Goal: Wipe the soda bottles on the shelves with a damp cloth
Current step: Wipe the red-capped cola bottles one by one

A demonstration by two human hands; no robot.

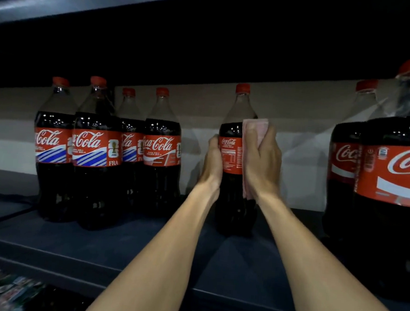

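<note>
The left hand point(213, 158) holds the cola bottle point(233, 157) (it stands upright on the dark shelf point(144, 245)). The right hand point(262, 159) presses a pink cloth point(254, 128) on its side.

- red-capped dark plastic cola bottle point(230, 154) I'm gripping: tiny "Coca-Cola" on its red label
- second red-capped dark bottle from left point(93, 147): "Cola", "FRA"
- big dark bottle point(396, 173), far right: "Coc", cut off

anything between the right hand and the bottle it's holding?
Yes: the pink cloth, pressed by the right hand against the bottle, in the head view. The left hand grips the bottle bare.
</note>
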